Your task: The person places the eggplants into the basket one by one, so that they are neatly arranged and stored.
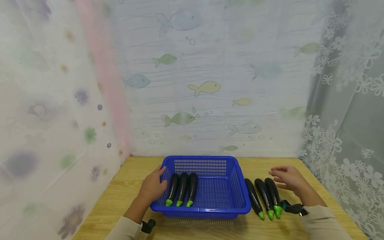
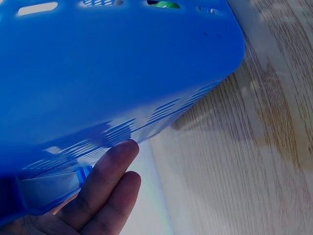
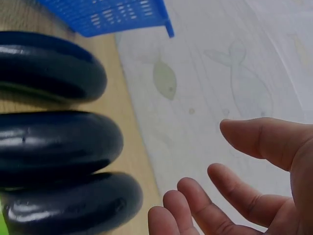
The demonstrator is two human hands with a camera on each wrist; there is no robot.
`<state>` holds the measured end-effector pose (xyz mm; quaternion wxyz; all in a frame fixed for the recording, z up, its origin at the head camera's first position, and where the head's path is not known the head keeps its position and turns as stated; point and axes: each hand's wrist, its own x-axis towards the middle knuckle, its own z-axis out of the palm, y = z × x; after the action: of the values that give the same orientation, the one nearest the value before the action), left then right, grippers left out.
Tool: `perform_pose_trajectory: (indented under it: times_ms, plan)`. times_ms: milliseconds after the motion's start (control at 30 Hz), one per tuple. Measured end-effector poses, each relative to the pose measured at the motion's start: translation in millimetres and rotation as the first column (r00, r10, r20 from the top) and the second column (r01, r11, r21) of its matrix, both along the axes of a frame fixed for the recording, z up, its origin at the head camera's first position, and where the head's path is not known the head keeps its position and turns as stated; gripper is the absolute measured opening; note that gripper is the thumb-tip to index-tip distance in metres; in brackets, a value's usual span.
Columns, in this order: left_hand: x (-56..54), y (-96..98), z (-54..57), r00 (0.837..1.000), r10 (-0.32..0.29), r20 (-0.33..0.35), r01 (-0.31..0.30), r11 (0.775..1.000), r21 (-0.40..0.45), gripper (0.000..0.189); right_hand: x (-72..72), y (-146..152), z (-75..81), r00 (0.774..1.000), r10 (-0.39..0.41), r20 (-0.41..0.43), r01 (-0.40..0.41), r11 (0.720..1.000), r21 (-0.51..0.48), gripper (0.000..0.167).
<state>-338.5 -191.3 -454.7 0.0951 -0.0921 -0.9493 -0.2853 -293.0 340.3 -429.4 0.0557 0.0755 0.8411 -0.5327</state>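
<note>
A blue plastic basket [image 1: 207, 210] stands on the table with three dark eggplants [image 1: 182, 188] lying side by side at its left, green stems toward the near side. My left hand [image 1: 152, 186] holds the basket's left rim, thumb over the edge; in the left wrist view its fingers [image 2: 115, 166] lie along the outside of the perforated wall. Right of the basket, three more eggplants [image 1: 264, 196] lie on the table. Just above the far end of the rightmost one hovers my right hand [image 1: 289, 180], fingers apart and holding nothing.
The wooden table [image 1: 120, 200] extends around the basket. Fish-patterned curtain [image 1: 210, 110] hangs behind its far edge, with flowered sheeting [image 1: 54, 140] on the left and lacy curtain [image 1: 345, 133] on the right.
</note>
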Motion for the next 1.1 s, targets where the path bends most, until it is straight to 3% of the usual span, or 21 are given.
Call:
perform_pose_trajectory:
  times_ms: [667, 1100]
  plan:
    - [-0.8, -0.8, -2.3, 1.0, 0.008, 0.002, -0.008, 1.0, -0.018, 0.062, 2.4, 19, -38.4, 0.993, -0.072, 0.094, 0.072, 0.997, 0.002, 0.082]
    - [-2.3, -0.9, -3.8, 1.0, 0.01, -0.002, -0.01, 1.0, -0.011, 0.063, 0.4, 18, -42.3, 0.987, -0.052, 0.153, 0.059, 0.997, -0.041, 0.085]
